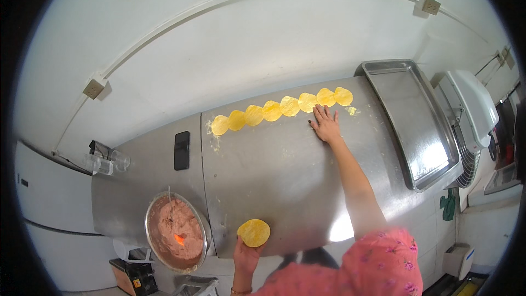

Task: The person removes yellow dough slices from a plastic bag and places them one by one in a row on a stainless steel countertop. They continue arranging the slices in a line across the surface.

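Note:
Near the front edge of the steel table (263,170), my left hand (247,254) grips a round yellow tortilla (254,233), perhaps a stack; the thickness cannot be made out. My right hand (326,124) reaches far across the table, fingers spread and palm down. Its fingertips touch or nearly touch the lower edge of a row of yellow tortillas (272,111). Several discs lie in that row side by side, edges meeting or slightly overlapping, slanting up toward the right. Yellow crumbs (351,111) lie by the right end.
A steel bowl (204,225) of pink ground-meat-like paste, with an orange-tipped utensil (179,239), stands at the front left. Behind it lies a black phone (181,151). Clear plastic containers (104,163) stand at far left. A large metal tray (402,109) and a white scale-like appliance (468,107) occupy the right.

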Available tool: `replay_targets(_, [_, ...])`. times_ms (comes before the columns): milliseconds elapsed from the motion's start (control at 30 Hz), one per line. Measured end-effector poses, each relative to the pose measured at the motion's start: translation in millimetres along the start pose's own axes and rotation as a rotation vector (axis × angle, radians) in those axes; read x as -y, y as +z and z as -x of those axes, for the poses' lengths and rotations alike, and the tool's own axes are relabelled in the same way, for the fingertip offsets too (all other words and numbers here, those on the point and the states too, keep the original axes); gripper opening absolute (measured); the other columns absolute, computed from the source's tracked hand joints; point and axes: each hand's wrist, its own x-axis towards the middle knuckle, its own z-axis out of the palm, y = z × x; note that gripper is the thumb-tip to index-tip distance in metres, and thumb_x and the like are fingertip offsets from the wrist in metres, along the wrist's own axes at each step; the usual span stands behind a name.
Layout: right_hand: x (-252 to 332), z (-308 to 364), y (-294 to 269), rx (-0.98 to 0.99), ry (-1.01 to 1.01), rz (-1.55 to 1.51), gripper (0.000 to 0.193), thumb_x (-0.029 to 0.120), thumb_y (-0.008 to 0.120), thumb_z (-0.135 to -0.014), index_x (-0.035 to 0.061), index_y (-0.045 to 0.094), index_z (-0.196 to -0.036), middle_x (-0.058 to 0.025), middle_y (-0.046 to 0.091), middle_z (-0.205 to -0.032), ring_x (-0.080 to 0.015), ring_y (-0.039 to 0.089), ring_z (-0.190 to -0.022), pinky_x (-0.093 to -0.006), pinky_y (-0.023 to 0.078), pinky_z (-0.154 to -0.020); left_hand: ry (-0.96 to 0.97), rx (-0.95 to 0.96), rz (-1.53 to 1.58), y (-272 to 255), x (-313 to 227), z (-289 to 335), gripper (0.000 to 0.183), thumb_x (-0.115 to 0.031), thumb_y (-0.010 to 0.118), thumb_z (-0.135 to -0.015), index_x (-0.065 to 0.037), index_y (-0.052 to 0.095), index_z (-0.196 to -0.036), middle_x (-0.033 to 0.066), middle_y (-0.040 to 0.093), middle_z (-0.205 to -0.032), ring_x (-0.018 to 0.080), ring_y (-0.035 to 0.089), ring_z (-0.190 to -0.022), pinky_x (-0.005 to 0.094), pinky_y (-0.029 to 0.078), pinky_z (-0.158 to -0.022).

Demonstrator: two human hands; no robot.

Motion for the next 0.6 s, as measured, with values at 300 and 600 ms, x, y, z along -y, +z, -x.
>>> replay_targets(300, [9.5,-3.7,1.1,-0.035,0.031,0.030,0.063,0.049,0.041,-0.088,0.0169,0.026,-0.141,0.0015,0.023,-0.147,-0.0239,0.016,-0.137,-0.0549,0.008,-0.109,0.006,-0.027,0.039,-7.7,1.9,7.1,0.045,-0.037,0.035,-0.096,-0.011,0.036,-0.133,0.0111,0.042,-0.135,0.0298,0.042,-0.123,0.0479,0.039,-0.099])
replay_targets(600, [46.3,-2.8,10.5,-0.009,-0.206,0.053,0.060,0.047,0.040,-0.089,0.0171,0.029,-0.140,0.0031,0.023,-0.147,-0.0233,0.016,-0.137,-0.0529,0.007,-0.109,-0.008,-0.022,0.036,-2.2,3.4,8.9,0.045,-0.037,0.034,-0.096,-0.011,0.036,-0.133,0.0110,0.043,-0.134,0.0298,0.042,-0.123,0.0466,0.039,-0.099])
